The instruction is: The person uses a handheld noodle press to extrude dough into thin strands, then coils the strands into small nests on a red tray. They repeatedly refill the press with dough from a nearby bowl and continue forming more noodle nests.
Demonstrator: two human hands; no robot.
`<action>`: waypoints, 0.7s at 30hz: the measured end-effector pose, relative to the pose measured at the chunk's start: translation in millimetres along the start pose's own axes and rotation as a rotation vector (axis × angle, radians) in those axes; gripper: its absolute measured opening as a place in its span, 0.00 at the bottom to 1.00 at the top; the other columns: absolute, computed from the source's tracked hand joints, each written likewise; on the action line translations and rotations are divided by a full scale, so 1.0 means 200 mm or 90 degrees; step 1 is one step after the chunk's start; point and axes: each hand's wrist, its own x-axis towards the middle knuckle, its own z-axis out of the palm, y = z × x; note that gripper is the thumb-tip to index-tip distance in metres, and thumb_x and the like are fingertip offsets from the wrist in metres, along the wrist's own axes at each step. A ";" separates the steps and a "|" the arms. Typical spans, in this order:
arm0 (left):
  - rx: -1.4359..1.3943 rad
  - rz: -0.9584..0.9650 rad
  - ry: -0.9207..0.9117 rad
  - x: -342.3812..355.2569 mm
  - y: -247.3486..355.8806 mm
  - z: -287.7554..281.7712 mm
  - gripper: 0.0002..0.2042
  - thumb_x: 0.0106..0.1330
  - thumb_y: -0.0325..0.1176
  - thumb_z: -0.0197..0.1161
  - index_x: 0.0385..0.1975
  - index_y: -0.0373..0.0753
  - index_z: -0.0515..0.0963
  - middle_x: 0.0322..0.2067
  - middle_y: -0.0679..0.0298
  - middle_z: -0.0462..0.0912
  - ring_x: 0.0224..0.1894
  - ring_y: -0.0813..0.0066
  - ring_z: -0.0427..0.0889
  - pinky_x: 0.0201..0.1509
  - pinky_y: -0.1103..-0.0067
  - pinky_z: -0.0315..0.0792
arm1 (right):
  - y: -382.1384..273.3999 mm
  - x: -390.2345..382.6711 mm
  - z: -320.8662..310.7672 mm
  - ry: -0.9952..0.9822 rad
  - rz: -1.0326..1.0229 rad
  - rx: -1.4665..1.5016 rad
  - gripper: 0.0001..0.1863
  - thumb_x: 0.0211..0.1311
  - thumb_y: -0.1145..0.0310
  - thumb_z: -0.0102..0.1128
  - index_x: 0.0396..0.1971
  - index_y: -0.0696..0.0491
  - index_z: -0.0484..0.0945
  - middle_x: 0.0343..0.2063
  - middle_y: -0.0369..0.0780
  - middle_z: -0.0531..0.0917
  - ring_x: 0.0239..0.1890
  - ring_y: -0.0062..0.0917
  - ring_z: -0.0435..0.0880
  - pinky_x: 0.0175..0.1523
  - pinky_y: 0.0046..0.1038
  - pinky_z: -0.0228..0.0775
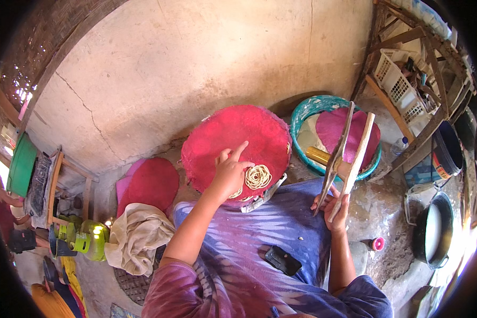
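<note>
Cracked, stained plaster wall [206, 58] rises behind the concrete floor [373, 212] where I work, and light falls across a thick round pad topped with red cloth [217, 132] in front of me. On its near edge sits a pale coiled spiral of thin strands [258, 177], with part of another showing just below my wrist. My left hand [229, 177] is over the pad beside the coil, its fingers apart: the index stretches out across the red cloth, the thumb reaches toward the coil's upper edge, and nothing is gripped. Whether that index fingertip touches the cloth, I cannot tell.

With my right hand [336, 209] I hold a two-legged wooden tool [356, 159] near its lower ends, fingers closed around them; its legs lean upward, and a brass-coloured cylinder [318, 155] sits between them, jutting out to the left. Behind the tool, a teal basin [302, 110] contains a magenta disc [336, 127].

Across my lap spreads purple-and-blue patterned cloth [270, 233], carrying a small black tray [283, 259]. Left of the pad, a red round cloth [156, 183] lies near a crumpled beige cloth [140, 236].
</note>
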 end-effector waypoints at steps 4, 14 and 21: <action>0.149 0.106 0.089 -0.03 0.05 -0.13 0.16 0.56 0.27 0.65 0.46 0.45 0.84 0.70 0.67 0.62 0.61 0.55 0.66 0.65 0.60 0.60 | -0.03 0.00 0.02 -0.020 0.002 -0.025 0.49 0.62 0.24 0.32 0.64 0.55 0.64 0.33 0.48 0.82 0.32 0.36 0.83 0.42 0.37 0.75; -1.142 0.131 0.124 0.05 0.19 -0.72 0.37 0.71 0.64 0.42 0.70 0.40 0.56 0.68 0.42 0.58 0.67 0.46 0.65 0.70 0.56 0.62 | -0.29 0.04 0.46 -0.484 0.310 -0.090 0.55 0.57 0.25 0.47 0.62 0.66 0.62 0.40 0.55 0.82 0.37 0.40 0.86 0.41 0.37 0.80; -1.417 0.154 0.142 0.13 -0.18 -0.85 0.35 0.71 0.66 0.37 0.49 0.35 0.73 0.38 0.57 0.78 0.45 0.59 0.77 0.61 0.59 0.68 | -0.50 0.51 0.85 -0.626 0.541 -0.072 0.50 0.62 0.25 0.34 0.64 0.58 0.63 0.40 0.56 0.81 0.39 0.41 0.85 0.41 0.39 0.80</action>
